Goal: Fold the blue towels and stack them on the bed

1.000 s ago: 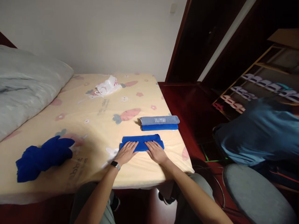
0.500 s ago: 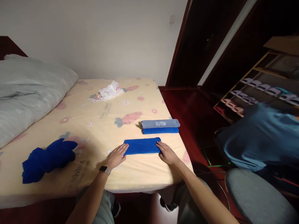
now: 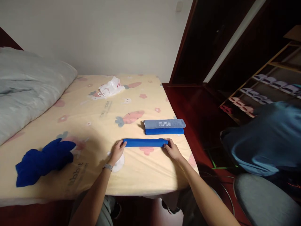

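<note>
1. Nearest: left hand (image 3: 117,150) w/ a watch (image 3: 107,166) on the wrist is pinching the left end of the blue towel (image 3: 145,142); fingers curled on it.
2. Right hand (image 3: 172,149) is pinching the right end, fingers bent round the edge.
3. The towel is lying as a narrow folded strip on the bed sheet (image 3: 145,175), near the front right corner, betw. both hands.
4. Step, I'd say: folding is nearly finished; next move prob. calls for lifting both ends level and setting it on the stack.
5. Just beyond, the folded stack (image 3: 164,126) is sitting close; top grey-blue towel is showing upside-down letters, approx. "HAPPY LIFE".
6. Further left, a crumpled blue cloth (image 3: 42,160) is waiting unfolded.
7. Sheet print near it: partly legible, maybe "rabbit".
8. Far end: a white plastic bag (image 3: 110,88), red marks unreadable.
</note>
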{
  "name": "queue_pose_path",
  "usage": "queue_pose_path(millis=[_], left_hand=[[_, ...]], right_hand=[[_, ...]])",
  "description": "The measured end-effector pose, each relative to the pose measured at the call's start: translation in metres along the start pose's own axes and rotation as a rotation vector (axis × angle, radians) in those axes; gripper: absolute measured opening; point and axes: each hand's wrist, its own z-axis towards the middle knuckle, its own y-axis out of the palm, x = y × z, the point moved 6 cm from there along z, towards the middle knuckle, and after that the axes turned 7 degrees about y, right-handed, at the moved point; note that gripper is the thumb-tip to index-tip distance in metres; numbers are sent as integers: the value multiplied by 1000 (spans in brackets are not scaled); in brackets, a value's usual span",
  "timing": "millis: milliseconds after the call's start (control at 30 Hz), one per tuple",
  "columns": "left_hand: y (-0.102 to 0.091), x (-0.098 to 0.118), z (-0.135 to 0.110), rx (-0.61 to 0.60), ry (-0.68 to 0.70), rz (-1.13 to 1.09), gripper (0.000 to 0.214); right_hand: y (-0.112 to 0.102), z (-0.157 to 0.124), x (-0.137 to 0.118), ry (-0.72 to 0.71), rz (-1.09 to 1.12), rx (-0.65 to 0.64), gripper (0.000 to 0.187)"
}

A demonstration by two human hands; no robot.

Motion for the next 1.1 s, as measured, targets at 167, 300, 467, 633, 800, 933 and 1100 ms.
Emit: queue_pose_path(millis=[167, 300, 467, 633, 800, 933, 1100], left_hand=[[3, 9, -2, 107, 1, 330, 35], [-1, 15, -8, 134, 20, 450, 30], [-10, 23, -8, 150, 47, 472, 28], [-10, 71, -3, 86, 315, 451, 43], [33, 121, 13, -150, 586, 463, 60], [61, 116, 24, -257, 604, 454, 63], [52, 87, 13, -311, 633, 478, 59]], right_hand=[[2, 7, -5, -31, -162, 135, 46], [4, 9, -14, -103, -300, 219, 51], [2, 13, -18, -109, -481, 310, 53], [-4, 5, -39, -174, -523, 424, 47], [48, -4, -89, -471, -576, 220, 49], [95, -5, -96, -595, -625, 120, 62], [90, -1, -69, -632, -681, 64, 61]])
